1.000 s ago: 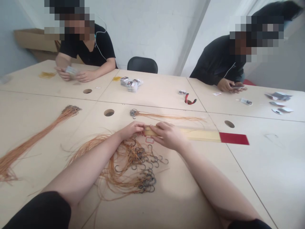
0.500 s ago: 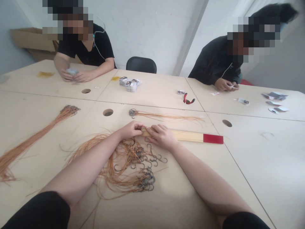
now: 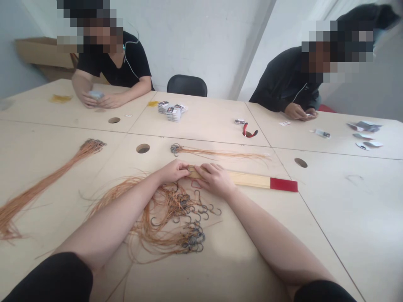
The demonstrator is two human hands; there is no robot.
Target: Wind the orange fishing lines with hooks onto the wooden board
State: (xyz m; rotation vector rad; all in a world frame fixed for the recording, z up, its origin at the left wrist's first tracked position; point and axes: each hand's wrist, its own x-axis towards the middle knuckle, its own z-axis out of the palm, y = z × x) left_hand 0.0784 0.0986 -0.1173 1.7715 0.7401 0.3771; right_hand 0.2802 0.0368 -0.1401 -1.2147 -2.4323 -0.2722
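Note:
A pale wooden strip with a red end lies crosswise on the table. At its left end my left hand is closed in a pinch on what looks like a fishhook, mostly hidden by the fingertips. My right hand lies over the strip near that end, its fingers closed and pressing on it. A small red loop shows just below the right fingers. Nearer me, under and beside my left forearm, is a tangled pile of fishhooks on orange lines.
A bundle of hooked orange lines lies at left, another bundle beyond the strip. Red-handled pliers rest in a table hole. Small packs are stacked further back. Two people sit opposite, handling small items. A black chair stands between them.
The wooden strip has shifted slightly right. A dark curved piece now shows at my left fingertips. My hands stay almost in place.

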